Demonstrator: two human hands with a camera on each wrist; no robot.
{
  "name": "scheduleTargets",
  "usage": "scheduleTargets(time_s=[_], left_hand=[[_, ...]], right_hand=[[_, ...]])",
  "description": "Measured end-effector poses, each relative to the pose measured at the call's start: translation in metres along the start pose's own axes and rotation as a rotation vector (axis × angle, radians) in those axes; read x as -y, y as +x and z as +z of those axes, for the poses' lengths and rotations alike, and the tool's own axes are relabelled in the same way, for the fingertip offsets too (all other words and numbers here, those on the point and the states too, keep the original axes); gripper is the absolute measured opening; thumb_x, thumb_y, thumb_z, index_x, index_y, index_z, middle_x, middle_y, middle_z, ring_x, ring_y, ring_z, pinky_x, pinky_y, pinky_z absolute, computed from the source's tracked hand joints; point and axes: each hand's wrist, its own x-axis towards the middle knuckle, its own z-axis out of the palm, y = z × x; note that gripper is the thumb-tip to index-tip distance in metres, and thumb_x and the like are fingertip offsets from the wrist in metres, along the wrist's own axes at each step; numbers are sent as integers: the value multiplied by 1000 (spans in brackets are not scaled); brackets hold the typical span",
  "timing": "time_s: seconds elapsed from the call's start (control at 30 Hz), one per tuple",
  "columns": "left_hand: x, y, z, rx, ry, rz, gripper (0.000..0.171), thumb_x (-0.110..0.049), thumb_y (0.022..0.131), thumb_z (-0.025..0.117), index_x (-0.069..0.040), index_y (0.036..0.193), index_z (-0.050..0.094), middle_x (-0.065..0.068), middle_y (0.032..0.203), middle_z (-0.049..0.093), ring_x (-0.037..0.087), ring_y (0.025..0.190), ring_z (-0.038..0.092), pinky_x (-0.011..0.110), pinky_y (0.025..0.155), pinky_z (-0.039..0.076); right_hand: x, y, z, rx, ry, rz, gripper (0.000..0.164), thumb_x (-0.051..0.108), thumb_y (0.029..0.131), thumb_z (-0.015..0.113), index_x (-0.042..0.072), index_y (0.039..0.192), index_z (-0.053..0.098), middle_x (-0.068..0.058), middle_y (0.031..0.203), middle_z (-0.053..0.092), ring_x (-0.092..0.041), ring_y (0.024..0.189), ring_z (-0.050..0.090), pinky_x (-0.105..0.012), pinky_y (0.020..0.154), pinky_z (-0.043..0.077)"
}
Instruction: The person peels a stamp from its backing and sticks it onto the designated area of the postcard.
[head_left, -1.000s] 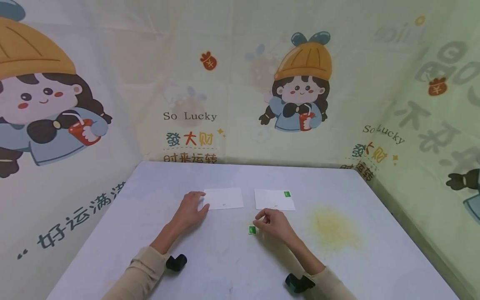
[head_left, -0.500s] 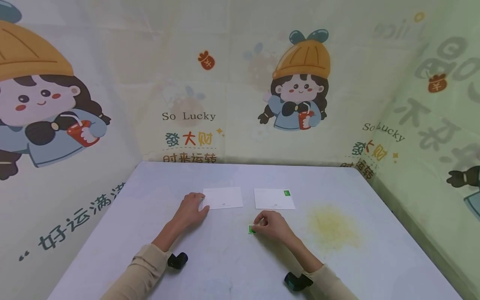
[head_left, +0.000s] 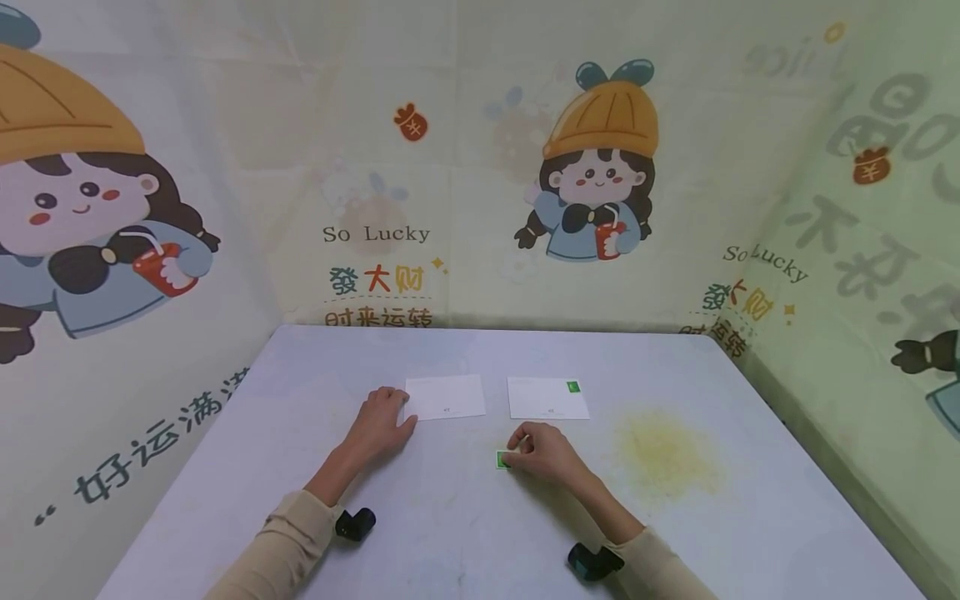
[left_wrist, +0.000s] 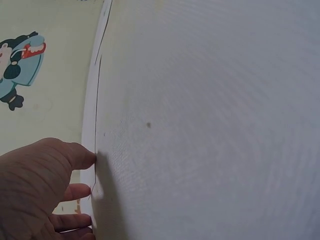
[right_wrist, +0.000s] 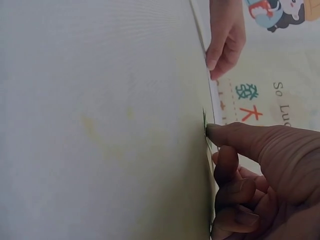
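Observation:
A blank white card (head_left: 446, 397) lies on the table, and my left hand (head_left: 381, 423) rests at its left edge with thumb and fingers spread. In the left wrist view the left hand's thumb (left_wrist: 82, 156) and fingertips touch down at the table surface. To the right lies a second white card (head_left: 543, 400) with a green stamp (head_left: 573, 387) in its upper right corner. Below it, my right hand (head_left: 546, 454), fingers curled, holds a loose green stamp (head_left: 501, 460) by its right side. Its thumb covers part of that stamp; the index fingertip is partly hidden.
The white table (head_left: 420, 517) has a yellowish stain (head_left: 667, 454) on its right side. Printed cloth walls (head_left: 480, 275) stand behind and along both sides. A black wrist camera (head_left: 596, 563) sits at the right sleeve, another black camera (head_left: 356, 524) at the left.
My right hand has lowered slightly and its thumb has come over the right side of the loose stamp. The left hand and both cards have stayed in place.

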Motion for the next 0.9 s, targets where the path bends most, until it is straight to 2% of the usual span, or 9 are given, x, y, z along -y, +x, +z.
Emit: scheduleTargets(time_s=[0.5, 0.9], left_hand=[[2, -3, 1, -13, -17, 21, 42, -22, 96, 69, 6, 127, 61, 28, 132, 56, 43, 125, 51, 57, 106, 43], [4, -3, -1, -11, -27, 28, 40, -20, 95, 69, 5, 126, 62, 27, 132, 56, 43, 125, 51, 57, 106, 43]], right_hand=[[1, 0, 1, 59, -42, -2, 18, 19, 87, 82, 8, 90, 68, 1, 71, 56, -13, 66, 50, -26, 57, 41], [2, -1, 0, 58, -42, -4, 17, 18, 88, 80, 8, 89, 66, 1, 71, 55, -13, 65, 49, -26, 56, 40]])
